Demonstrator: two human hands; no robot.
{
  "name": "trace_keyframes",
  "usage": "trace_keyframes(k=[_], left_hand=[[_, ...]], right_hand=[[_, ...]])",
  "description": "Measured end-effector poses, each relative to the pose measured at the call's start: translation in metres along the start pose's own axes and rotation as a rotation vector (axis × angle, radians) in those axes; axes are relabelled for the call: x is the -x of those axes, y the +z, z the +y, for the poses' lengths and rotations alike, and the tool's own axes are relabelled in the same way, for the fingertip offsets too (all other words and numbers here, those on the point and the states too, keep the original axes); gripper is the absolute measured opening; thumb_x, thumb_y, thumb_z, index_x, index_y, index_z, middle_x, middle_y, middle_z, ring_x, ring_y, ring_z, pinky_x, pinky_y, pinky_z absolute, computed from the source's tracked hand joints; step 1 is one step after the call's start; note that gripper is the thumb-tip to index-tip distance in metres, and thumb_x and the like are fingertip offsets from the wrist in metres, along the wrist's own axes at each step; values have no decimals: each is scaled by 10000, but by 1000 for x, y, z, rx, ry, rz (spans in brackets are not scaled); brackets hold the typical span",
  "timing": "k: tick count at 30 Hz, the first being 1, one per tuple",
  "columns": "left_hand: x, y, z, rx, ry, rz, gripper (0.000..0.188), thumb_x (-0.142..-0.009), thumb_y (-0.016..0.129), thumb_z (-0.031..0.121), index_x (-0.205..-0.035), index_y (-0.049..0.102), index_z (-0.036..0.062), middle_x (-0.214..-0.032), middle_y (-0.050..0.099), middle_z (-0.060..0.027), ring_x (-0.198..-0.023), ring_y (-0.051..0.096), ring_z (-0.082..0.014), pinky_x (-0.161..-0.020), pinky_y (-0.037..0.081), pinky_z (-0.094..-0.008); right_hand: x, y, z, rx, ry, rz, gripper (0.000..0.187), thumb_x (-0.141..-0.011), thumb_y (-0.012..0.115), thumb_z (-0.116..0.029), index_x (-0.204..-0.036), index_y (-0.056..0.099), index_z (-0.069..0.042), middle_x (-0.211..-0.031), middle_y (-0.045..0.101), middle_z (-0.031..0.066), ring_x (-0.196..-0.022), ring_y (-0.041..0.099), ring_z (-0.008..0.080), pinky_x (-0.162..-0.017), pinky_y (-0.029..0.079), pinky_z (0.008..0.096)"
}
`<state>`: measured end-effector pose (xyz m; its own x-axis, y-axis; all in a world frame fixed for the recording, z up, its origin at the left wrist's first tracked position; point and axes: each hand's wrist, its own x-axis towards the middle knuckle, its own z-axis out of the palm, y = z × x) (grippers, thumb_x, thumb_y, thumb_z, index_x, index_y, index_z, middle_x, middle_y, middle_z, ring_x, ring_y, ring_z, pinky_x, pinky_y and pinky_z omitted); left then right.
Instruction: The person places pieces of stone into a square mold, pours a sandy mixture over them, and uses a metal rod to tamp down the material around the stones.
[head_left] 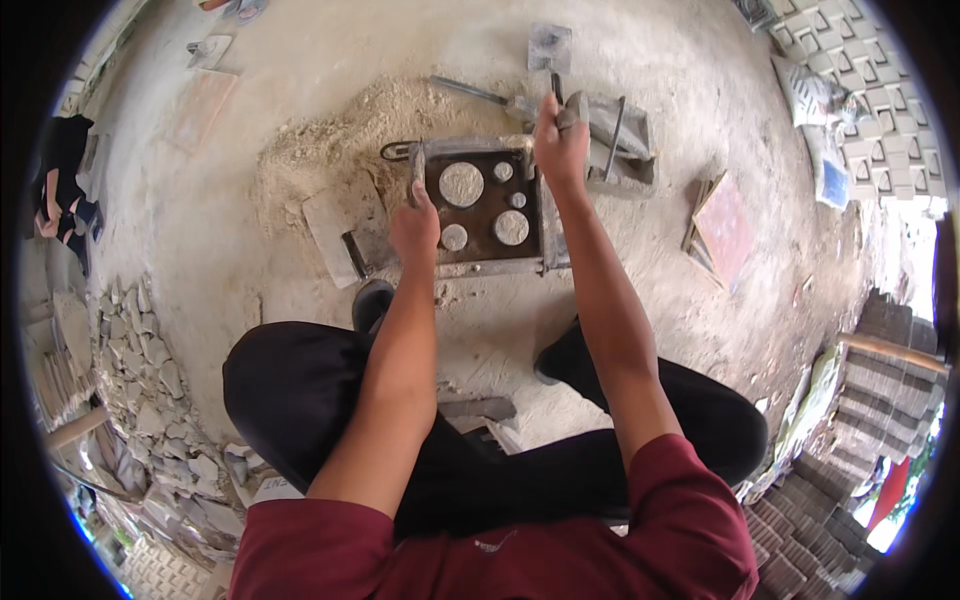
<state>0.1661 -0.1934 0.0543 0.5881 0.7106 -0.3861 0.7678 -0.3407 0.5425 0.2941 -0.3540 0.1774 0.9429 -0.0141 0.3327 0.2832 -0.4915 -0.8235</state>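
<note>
A rectangular metal mould frame lies on the ground ahead of me. Its dark inside holds several pale round discs of different sizes. My left hand is closed at the frame's left side, around a narrow grey bar-like piece. Beyond the frame's far right corner, my right hand is closed around the dark handle of a trowel with a square grey blade. Part of that grip is hidden by the fingers. A grey trough sits just right of this hand, with a thin bar across it.
Pale powder is heaped left of the frame, near a flat board. Reddish tiles lie at the right. Broken rubble lines the left side; stacked grey tiles stand at the right. Another person is at the far left.
</note>
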Motion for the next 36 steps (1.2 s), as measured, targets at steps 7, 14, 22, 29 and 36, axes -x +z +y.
trace_keyframes(k=[7,14,22,29,36], left_hand=[[3,-4,4,21,12,31,801,-901,276,622,-924,627,-98,-961,613,-290,-948,582,-431,-844,434,-510],[5,-2,2,29,-16,33,811,-897,292,627,-880,618,-116,-914,609,-305,-909,585,-442,-807,447,-508],[0,-1,-3,40,-7,31,801,-898,310,618,-864,613,-122,-899,610,-305,-895,585,-447,-791,445,-518],[2,1,3,77,22,49,788,-901,317,602,-820,627,-118,-867,607,-322,-869,582,-465,-772,447,-520],[2,3,2,77,34,41,793,-903,312,598,-836,630,-125,-888,611,-318,-889,584,-457,-784,450,-517]], right_hand=[[2,13,-1,-78,4,-54,449,-939,494,-259,-618,469,54,-503,395,205,-441,335,242,-457,337,406],[10,4,0,20,-58,-76,440,-941,487,-256,-611,508,34,-507,444,216,-438,395,338,-468,367,404],[7,-3,1,-56,49,-46,469,-951,481,-264,-595,472,41,-483,412,181,-441,357,208,-460,342,385],[6,-18,11,-41,44,-44,464,-954,475,-287,-628,482,44,-492,402,154,-480,348,193,-472,338,391],[24,-27,17,-100,52,-4,449,-961,451,-256,-615,448,30,-492,393,144,-466,340,197,-461,319,379]])
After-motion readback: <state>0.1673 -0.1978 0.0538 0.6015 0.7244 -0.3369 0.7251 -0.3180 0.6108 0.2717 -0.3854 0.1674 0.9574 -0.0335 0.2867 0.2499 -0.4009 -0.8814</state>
